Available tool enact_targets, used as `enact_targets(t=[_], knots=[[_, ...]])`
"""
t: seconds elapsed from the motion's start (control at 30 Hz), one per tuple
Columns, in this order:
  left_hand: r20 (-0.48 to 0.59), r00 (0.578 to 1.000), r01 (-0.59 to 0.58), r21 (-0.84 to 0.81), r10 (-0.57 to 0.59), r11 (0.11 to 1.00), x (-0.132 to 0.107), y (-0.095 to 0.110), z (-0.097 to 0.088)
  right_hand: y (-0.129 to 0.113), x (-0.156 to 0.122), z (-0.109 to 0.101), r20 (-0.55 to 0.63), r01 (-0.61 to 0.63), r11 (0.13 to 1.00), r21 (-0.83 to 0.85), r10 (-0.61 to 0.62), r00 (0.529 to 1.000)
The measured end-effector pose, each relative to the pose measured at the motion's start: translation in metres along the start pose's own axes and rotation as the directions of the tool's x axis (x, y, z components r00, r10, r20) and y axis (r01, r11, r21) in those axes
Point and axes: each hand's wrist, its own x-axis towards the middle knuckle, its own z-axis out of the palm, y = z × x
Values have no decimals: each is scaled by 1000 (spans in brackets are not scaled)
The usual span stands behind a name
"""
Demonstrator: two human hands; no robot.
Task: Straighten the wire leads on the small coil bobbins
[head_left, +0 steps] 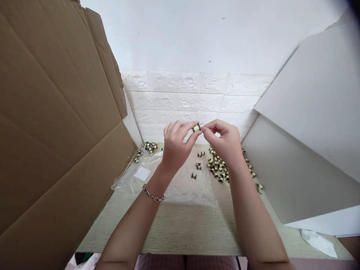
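My left hand (176, 144) and my right hand (225, 142) are raised over the table, fingertips meeting. Both pinch one small yellow and black component (196, 128) between thumbs and forefingers. A chain bracelet (153, 196) circles my left wrist. Below the right hand lies a pile of several like components (218, 167) on the table. A few loose ones (198, 166) sit between the hands' wrists. A smaller heap (147, 148) rests at the far left on a clear plastic bag (135, 176).
A large brown cardboard sheet (56, 131) walls the left side. White and grey boards (309, 123) wall the right. A white brick-pattern wall (191, 97) stands behind. The pale green table (182, 225) stretches toward me, with a white scrap (317, 242) at the right.
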Motion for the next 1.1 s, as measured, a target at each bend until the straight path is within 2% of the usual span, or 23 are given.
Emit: enact_targets(t=[0.23,0.4,0.6,0.83,1.0,1.1], knots=[[116,973,223,-276,-197,935,3,6,-2,1,0,0,43,-36,998,60,33,999],[150,955,292,-337,-255,895,2,7,0,0,0,-1,39,3,999,39,-4,999],[136,965,256,-310,-224,916,2,8,-1,1,0,-1,60,-6,998,63,3,998],[137,978,193,-273,-160,943,2,8,-2,5,2,-1,96,-70,981,179,54,994],[138,985,131,-234,-100,963,3,8,-5,4,1,-2,127,-92,963,252,62,990],[132,991,55,-183,-31,982,3,8,-7,3,2,-5,166,-125,953,275,81,983]])
